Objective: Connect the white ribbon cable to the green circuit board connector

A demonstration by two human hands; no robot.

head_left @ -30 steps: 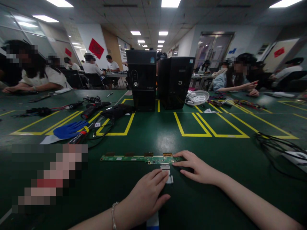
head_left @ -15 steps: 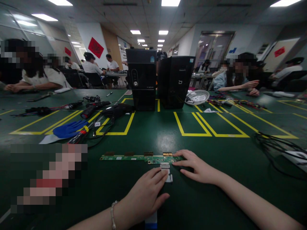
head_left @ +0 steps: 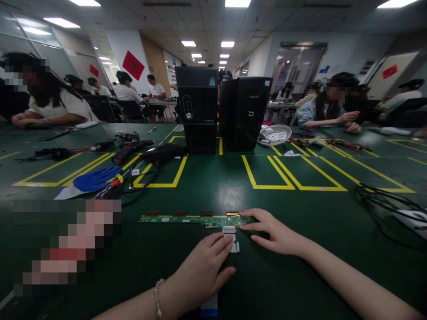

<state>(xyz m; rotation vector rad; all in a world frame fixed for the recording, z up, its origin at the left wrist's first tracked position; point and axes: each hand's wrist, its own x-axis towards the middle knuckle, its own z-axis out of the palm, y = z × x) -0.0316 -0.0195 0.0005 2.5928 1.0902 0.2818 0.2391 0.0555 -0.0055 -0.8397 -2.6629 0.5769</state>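
Note:
A long, narrow green circuit board (head_left: 180,219) lies on the table in front of me, with brown and shiny tabs along its far edge. My right hand (head_left: 271,229) holds its right end, the fingertips at the far and near edges and the thumb apart. Under the fingertips of my left hand (head_left: 207,260) is a white flat ribbon cable (head_left: 209,304), held at its connector end against the board's near edge. My left thumb stands away from the cable. Part of the cable is hidden below that hand, and I cannot tell whether its connector is seated.
Two black computer towers (head_left: 200,111) stand beyond the board. A blue glove (head_left: 96,178), a screwdriver (head_left: 110,189) and a black power tool (head_left: 163,153) lie to the left. Black cables (head_left: 376,204) are at right. A white basket (head_left: 275,134) sits farther back; people sit around.
Both hands stay almost still on the board and the ribbon cable. A person at the far left has shifted slightly.

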